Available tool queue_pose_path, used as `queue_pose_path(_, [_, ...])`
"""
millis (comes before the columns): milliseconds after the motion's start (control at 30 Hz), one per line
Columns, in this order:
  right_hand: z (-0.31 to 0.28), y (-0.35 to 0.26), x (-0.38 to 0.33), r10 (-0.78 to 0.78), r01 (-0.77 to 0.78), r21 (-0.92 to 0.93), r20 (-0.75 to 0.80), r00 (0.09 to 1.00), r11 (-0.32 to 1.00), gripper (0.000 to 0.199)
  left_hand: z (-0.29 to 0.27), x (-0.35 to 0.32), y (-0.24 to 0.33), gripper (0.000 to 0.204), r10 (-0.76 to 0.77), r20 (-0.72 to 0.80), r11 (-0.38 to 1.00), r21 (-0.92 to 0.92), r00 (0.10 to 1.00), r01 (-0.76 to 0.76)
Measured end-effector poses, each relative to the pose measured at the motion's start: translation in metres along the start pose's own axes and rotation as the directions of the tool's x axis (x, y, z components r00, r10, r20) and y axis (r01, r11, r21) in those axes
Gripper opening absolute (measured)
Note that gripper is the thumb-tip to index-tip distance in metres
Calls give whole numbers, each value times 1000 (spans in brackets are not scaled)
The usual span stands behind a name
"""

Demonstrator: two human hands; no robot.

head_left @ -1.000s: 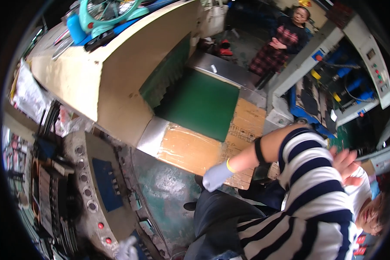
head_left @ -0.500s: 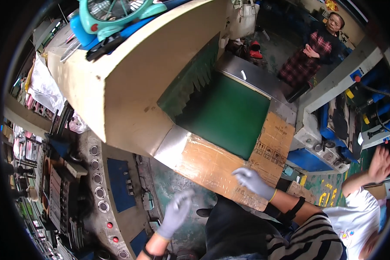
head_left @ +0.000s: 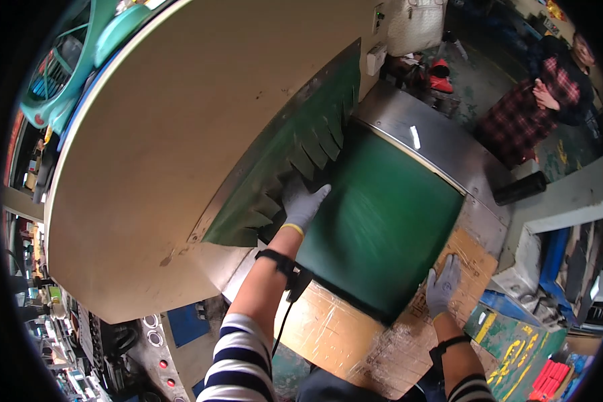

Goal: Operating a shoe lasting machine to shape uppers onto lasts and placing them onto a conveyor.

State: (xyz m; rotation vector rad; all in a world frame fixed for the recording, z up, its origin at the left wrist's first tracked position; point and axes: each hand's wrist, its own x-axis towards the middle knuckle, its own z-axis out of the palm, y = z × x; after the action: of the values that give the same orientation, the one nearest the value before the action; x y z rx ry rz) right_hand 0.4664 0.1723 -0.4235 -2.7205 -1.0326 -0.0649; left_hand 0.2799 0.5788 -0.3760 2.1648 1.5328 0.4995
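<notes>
My left hand [head_left: 303, 202], in a grey glove, reaches to the slit green curtain [head_left: 313, 149] over the machine's opening. Its thumb stands apart, and the fingertips are partly lost among the dark flaps; nothing shows in its grasp. Below the curtain runs a green conveyor belt [head_left: 382, 221]. My right hand [head_left: 443, 287], gloved the same, lies with fingers stretched out on the cardboard [head_left: 409, 342] that covers the near and right edges of the belt. It holds nothing.
The beige machine hood [head_left: 147, 154] rises on the left. A metal plate [head_left: 442, 134] with a small white piece [head_left: 415, 137] borders the belt's far side. A person in a plaid garment [head_left: 522, 120] stands beyond it. A teal fan [head_left: 63, 60] is at upper left.
My left hand has moved up and forward from above the floor to the curtain. My right hand has shifted to the right-hand cardboard. My view is closer to the belt.
</notes>
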Motion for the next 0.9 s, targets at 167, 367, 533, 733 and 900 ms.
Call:
queue_pose_path(167, [3,1,1,23,-23,-18,-5,1000,1000,71,33,48,12,96,1,33,983,184,999,-7])
queue_pose_path(367, [0,3,1,14,-14,-7,-1,1000,1000,70,24,38,15,93,-40,22,986,164,999,35])
queue_pose_path(533, [4,5,-5,8,-8,2,-33,999,1000,71,-11,8,37,84,-130,342,981,-95,931,172])
queue_pose_path(733, [-47,-15,4,-167,165,-25,-56,984,986,69,-115,-178,24,72,324,295,928,-281,899,-243])
queue_pose_path(900, [-189,-121,-19,-718,-337,833,550,426,438,57,-231,-340,-41,72,355,448,830,-554,821,-56])
